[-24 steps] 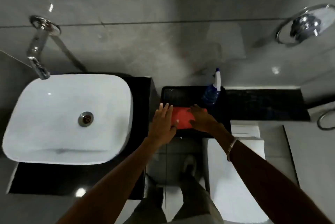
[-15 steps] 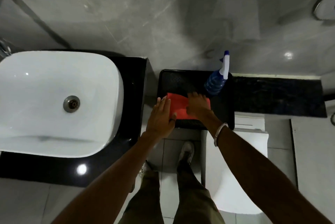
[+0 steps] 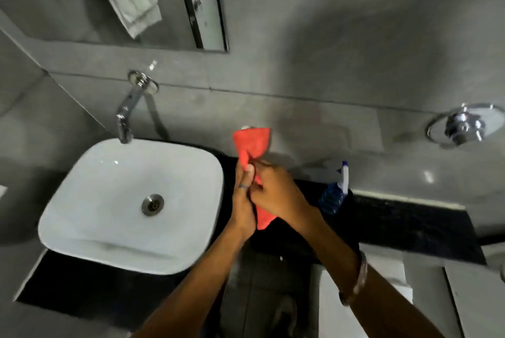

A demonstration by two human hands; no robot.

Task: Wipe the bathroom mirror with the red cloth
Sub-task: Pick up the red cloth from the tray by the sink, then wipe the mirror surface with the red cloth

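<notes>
The red cloth [image 3: 252, 144] is bunched between both hands, held in the air above the black counter beside the basin. One end sticks up past my fingers and the other hangs below my palms. My left hand [image 3: 244, 195] grips it from the left, my right hand [image 3: 276, 191] from the right, the two pressed together. The bathroom mirror [image 3: 114, 1] hangs on the grey wall at the upper left and reflects a white towel and a door frame.
A white basin [image 3: 82, 201] sits on a black counter at the left under a chrome tap [image 3: 127, 113]. A blue spray bottle [image 3: 334, 195] stands on a black tray just right of my hands. A chrome wall fitting [image 3: 464, 124] is at the far right.
The cloth lay flat on the black tray under both hands; now both hands have lifted it, bunched, off the tray. The view has tilted up and the mirror has come into sight.
</notes>
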